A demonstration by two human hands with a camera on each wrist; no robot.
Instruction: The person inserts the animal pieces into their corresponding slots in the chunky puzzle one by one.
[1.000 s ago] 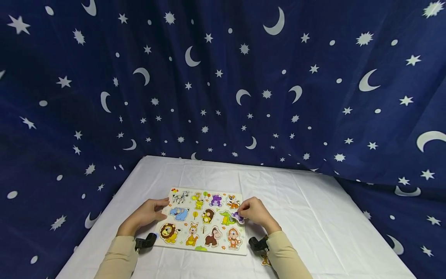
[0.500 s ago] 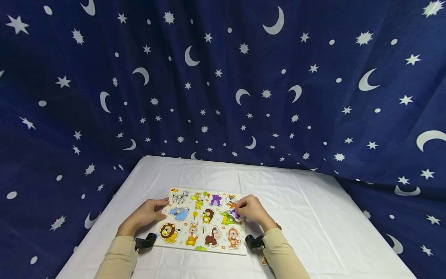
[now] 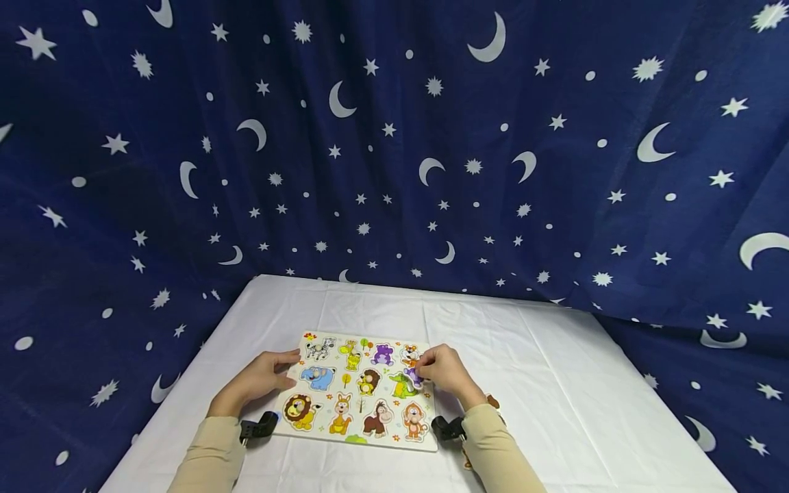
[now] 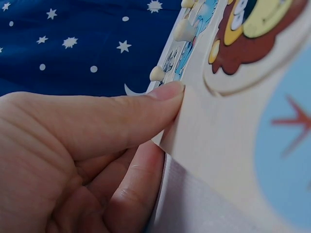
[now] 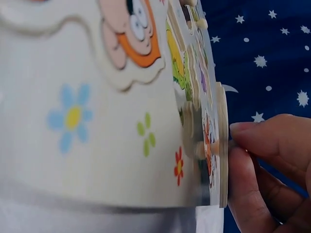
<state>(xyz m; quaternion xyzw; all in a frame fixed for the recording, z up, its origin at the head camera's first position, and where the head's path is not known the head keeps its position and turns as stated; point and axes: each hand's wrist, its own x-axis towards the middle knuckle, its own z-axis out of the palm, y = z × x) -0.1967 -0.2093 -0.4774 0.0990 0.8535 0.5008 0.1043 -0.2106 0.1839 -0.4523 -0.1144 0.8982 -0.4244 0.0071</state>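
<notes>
A pale puzzle board (image 3: 425, 445) printed with cartoon animals lies on the white table. At its left edge my left hand (image 3: 265, 373) grips the board; in the left wrist view the thumb (image 4: 167, 91) lies on the top face, with a finger at the edge below. My right hand (image 3: 445, 370) pinches a purple animal puzzle piece (image 3: 413, 376) over the board's right side. That piece overlaps the green crocodile (image 3: 403, 387) and sits just below the tiger (image 3: 409, 352). In the right wrist view, the fingertips meet the thin edge-on piece (image 5: 223, 145).
Loose puzzle pieces lie by the right sleeve: a brown one (image 3: 493, 402) and an orange-brown one (image 3: 466, 460), both partly hidden by the arm. Black wrist cameras sit close to the board's lower corners. A dark blue curtain (image 3: 394, 171) with stars and moons stands behind the table.
My right hand has shifted slightly left, bringing the purple piece from the board's right edge toward the crocodile. A brown piece now shows beside the right sleeve. The left hand has stayed put.
</notes>
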